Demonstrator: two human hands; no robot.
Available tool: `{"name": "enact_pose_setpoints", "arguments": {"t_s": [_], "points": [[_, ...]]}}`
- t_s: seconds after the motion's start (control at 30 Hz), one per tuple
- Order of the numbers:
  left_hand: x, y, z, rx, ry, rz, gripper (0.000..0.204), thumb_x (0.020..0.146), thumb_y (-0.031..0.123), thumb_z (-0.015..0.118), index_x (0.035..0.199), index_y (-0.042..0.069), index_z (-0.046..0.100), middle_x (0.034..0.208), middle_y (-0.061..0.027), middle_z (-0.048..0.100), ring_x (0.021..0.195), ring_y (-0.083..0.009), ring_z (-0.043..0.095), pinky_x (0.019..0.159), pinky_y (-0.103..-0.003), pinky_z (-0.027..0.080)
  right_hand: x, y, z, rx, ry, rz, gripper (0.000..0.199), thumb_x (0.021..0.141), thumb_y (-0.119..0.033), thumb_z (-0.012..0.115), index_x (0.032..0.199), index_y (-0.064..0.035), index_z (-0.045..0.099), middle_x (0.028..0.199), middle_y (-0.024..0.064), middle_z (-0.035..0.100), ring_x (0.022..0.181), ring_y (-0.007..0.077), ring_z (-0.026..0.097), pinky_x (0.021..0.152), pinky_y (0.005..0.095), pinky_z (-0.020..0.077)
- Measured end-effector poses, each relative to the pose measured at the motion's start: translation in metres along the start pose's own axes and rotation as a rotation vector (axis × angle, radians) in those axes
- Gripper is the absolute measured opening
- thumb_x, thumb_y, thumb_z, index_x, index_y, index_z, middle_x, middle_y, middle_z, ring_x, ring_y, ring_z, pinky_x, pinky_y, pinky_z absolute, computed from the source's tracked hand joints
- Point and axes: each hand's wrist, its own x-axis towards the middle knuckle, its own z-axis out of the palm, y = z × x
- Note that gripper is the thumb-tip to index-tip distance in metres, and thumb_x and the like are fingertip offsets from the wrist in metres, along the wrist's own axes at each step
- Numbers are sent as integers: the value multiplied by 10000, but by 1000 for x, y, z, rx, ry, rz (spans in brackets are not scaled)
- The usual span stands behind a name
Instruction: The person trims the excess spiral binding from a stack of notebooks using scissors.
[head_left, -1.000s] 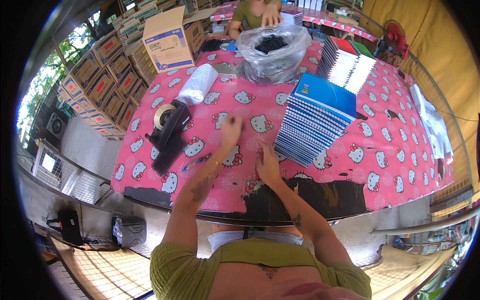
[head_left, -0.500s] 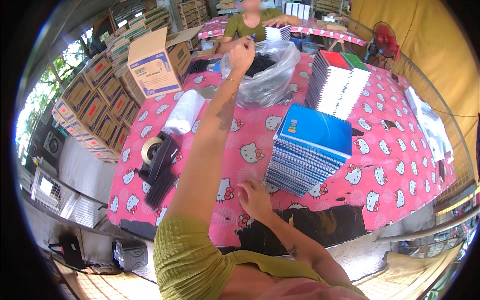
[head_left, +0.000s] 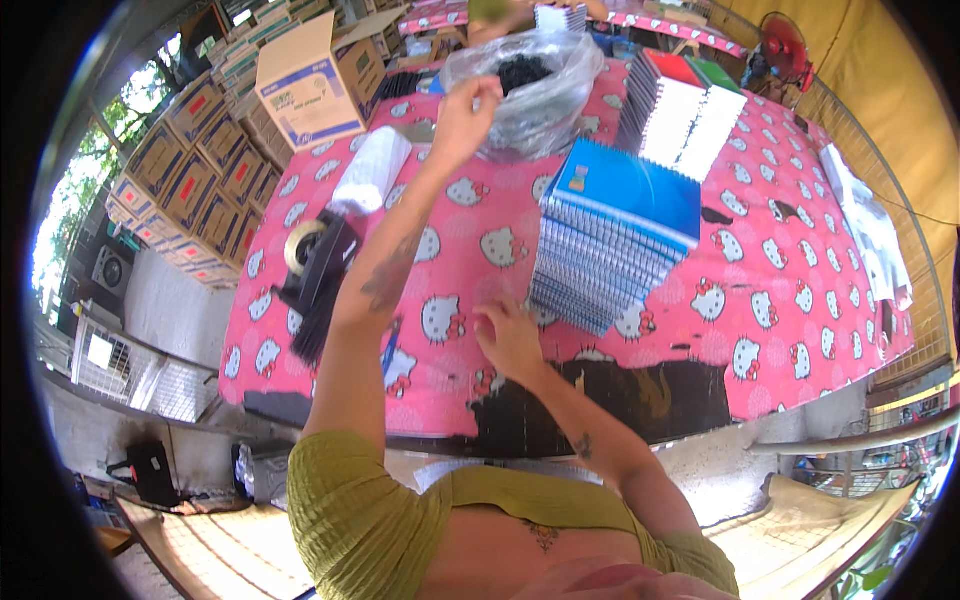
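My left hand point(head_left: 468, 118) is raised at the near left side of a clear plastic bag point(head_left: 535, 125). Its fingers are curled together; anything between them is too small to make out. Black coils point(head_left: 522, 73), apparently plastic binding, fill the bag. On the pink cloth, my right hand point(head_left: 508, 342) rests with fingers loosely bent and apart, holding nothing visible. Just right of it rises a tall stack of blue spiral notebooks point(head_left: 620, 225). A slim blue and white item point(head_left: 391, 345) lies near my left forearm, its kind unclear.
Left on the table are a black tape dispenser point(head_left: 320, 265), a white plastic roll point(head_left: 370, 170) and an open carton point(head_left: 315, 90). More spiral notebooks point(head_left: 685, 110) stand back right. A co-worker point(head_left: 490, 20) sits across. Stacked cartons point(head_left: 195, 190) and a red fan point(head_left: 783, 50) flank the table.
My left hand has drawn back toward me from over the bag. The view has tipped downward, cutting off most of the co-worker. My right hand stays beside the notebooks.
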Motion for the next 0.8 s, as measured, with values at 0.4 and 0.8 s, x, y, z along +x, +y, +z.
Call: {"name": "enact_pose_setpoints", "arguments": {"t_s": [0.4,0.8], "points": [[-356,70,-184,1219,-291,-154,550,890,342,602,1331,35,484,1117,-219,569,1037,-399,553,886,-508,441,18,-135,-164,121,-102,-465,329,859,-222,674,1171,-125,631,1215,146,582,1223,336,494,1039,455,371],[-207,160,-61,-957,-176,-747,447,996,344,437,1269,-8,476,1040,-176,669,926,-287,679,819,-394,550,150,-82,-260,-410,-394,-693,412,827,-293,693,1192,-111,633,1270,124,578,1239,314,492,1078,406,349]]}}
